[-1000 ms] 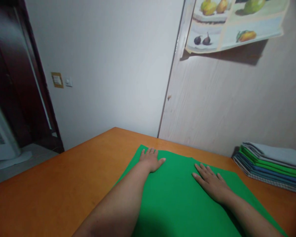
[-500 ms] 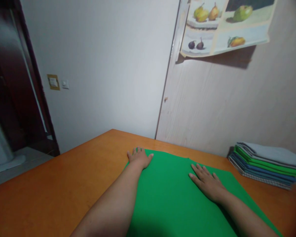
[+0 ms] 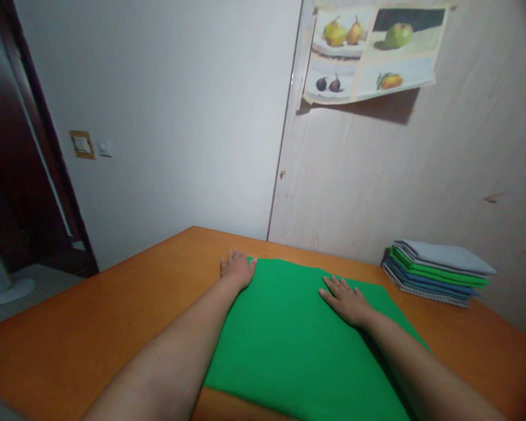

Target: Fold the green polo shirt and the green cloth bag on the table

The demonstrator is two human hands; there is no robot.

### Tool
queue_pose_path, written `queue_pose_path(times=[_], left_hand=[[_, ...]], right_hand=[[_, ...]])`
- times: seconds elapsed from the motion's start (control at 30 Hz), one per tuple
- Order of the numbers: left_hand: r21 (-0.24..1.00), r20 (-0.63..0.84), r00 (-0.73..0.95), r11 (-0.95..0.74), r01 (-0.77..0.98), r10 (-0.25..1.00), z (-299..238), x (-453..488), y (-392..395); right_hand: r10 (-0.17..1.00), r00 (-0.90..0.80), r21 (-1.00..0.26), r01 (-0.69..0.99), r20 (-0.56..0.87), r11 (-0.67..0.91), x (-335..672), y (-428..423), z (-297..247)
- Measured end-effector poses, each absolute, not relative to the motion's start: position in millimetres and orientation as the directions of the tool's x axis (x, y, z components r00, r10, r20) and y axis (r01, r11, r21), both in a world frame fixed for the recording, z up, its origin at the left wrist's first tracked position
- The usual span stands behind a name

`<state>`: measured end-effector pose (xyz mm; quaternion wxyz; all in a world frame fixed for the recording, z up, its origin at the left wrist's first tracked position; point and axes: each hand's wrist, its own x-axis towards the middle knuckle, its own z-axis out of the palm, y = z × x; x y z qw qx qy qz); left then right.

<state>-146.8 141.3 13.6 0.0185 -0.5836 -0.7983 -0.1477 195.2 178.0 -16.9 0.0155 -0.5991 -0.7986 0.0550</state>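
A smooth green cloth (image 3: 298, 339) lies flat on the orange-brown table (image 3: 153, 304). My left hand (image 3: 237, 270) rests on its far left corner, fingers stretched out and partly over the bare tabletop. Farther right, my right hand (image 3: 345, 300) lies flat on the cloth near its far edge, with the fingers spread. Neither hand grips anything. Part of the cloth's right side is hidden under my right forearm.
A stack of folded cloths (image 3: 436, 272), grey, green, blue and checked, sits at the table's back right by the wall. A fruit picture sheet (image 3: 372, 55) hangs above. At far left is a dark door (image 3: 21, 164).
The view has shifted, so the scene sits further left and the cloth's near edge now shows. Both hands stay flat on the cloth in about the same places.
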Motion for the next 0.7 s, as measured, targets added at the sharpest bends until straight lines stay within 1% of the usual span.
queue_pose_path(times=[0.17, 0.3, 0.37, 0.43, 0.53, 0.7], left_hand=[[0.196, 0.208, -0.223, 0.183, 0.963, 0.952, 25, -133, 108], [0.180, 0.193, -0.101, 0.066, 0.981, 0.976, 18, -88, 71], [0.187, 0.171, -0.011, -0.022, 0.982, 0.985, 11, -65, 55], [0.202, 0.126, 0.050, -0.075, 0.977, 0.991, 4, -51, 42], [0.209, 0.085, 0.049, -0.065, 0.976, 0.995, 1, -52, 30], [0.170, 0.058, -0.029, 0.019, 0.985, 0.998, 6, -91, 16]], right_hand=[[0.974, -0.226, -0.178, 0.959, -0.006, 0.222, 187, 156, -2], [0.943, -0.332, -0.195, 0.925, 0.011, 0.327, 158, 116, 2], [0.923, -0.384, -0.188, 0.906, 0.008, 0.379, 145, 96, -2], [0.910, -0.414, -0.170, 0.897, 0.000, 0.408, 138, 81, -6], [0.918, -0.396, -0.133, 0.910, -0.006, 0.392, 145, 71, -13], [0.960, -0.279, -0.110, 0.955, -0.004, 0.276, 183, 72, -16]])
